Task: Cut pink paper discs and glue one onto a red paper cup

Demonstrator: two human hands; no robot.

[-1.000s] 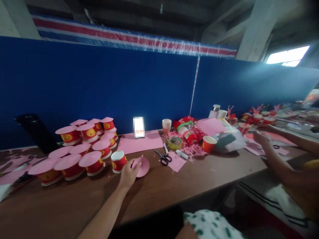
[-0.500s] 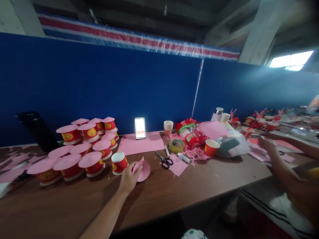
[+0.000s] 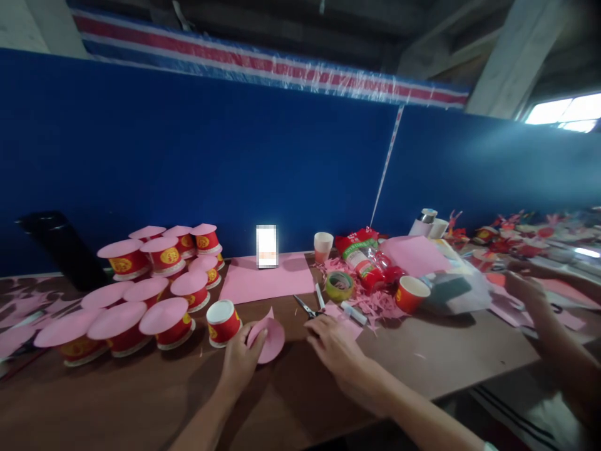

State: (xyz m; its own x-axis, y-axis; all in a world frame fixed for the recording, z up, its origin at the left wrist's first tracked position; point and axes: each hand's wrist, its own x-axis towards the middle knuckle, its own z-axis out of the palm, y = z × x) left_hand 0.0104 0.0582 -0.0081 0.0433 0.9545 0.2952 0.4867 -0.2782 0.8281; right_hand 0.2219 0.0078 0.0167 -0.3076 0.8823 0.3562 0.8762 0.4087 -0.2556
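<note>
Left hand (image 3: pixel 240 354) pinches closed; right hand (image 3: pixel 339 351) reaches forward, palm down.

- the single cup (image 3: pixel 223 326) is just left of the left hand (image 3: pixel 241 354)
- farther left stand the covered cups (image 3: pixel 174 332)
- behind the right hand (image 3: pixel 335 344) lie the scissors (image 3: pixel 305 307) and the tape roll (image 3: pixel 339 287)

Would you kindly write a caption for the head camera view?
Left hand holding a pink paper disc beside a red cup, right hand at the scissors, pink-topped cups to the left.
</note>
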